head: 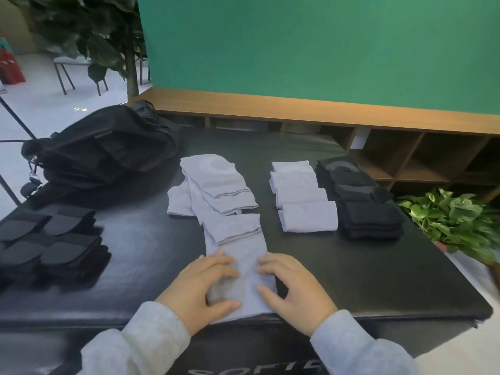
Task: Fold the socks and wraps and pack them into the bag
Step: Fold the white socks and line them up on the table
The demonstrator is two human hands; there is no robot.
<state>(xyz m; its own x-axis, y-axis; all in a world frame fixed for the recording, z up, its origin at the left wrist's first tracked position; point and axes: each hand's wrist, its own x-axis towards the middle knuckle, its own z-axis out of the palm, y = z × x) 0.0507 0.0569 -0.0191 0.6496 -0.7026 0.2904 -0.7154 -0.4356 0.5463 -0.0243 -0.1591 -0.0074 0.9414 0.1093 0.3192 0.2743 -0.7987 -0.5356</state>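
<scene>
Tabletop [378, 266]: flat hands [200, 285] on wrap [243, 269]

"SOFTE" (cut off) on table front [251, 370]

I record the worktop [351, 266] layout as follows. At the near edge, centre, one wrap [240, 269] lies flat, running away from me; my left hand [200, 285] rests on its left side and my right hand [292, 290] on its right. Behind it sits a loose heap of wraps [213, 182]. Right of that heap, a row of folded wraps [303, 196] runs front to back, with a second folded stack [359, 196] just beside it on the right. The bag [100, 150] lies at the far left. Folded socks [51, 239] sit at the left edge, before the bag. A plant [449, 217] stands off the right edge.
</scene>
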